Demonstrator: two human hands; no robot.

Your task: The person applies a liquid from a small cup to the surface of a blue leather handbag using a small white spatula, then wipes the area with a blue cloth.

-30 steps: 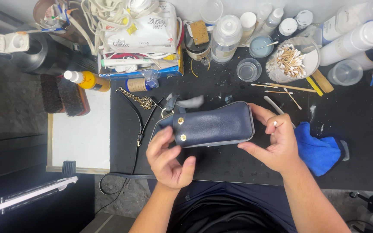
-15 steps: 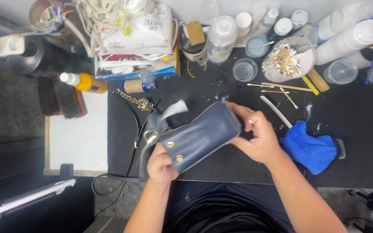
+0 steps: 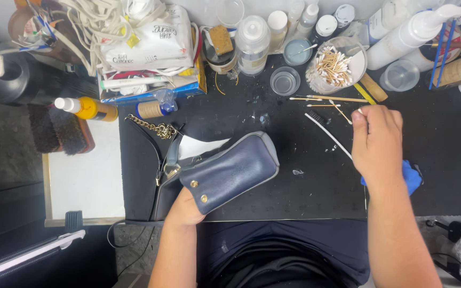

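The navy leather pouch (image 3: 229, 173) is lying tilted at the middle of the black mat (image 3: 316, 197), its snap end resting in the left hand (image 3: 185, 208), which is cupping it from below. The right hand (image 3: 377, 140), at three o'clock of the pouch, is closing its fingertips around what looks like a cotton swab, just above a blue cloth (image 3: 412, 176). The step appears to be picking up a swab; the next move would call for bringing it to the leather. At twelve o'clock a clear cup of swabs (image 3: 333, 66) is standing; at eleven, a white soft packet (image 3: 150, 40) is sitting on a blue box (image 3: 150, 90); at ten, an orange bottle (image 3: 89, 108).
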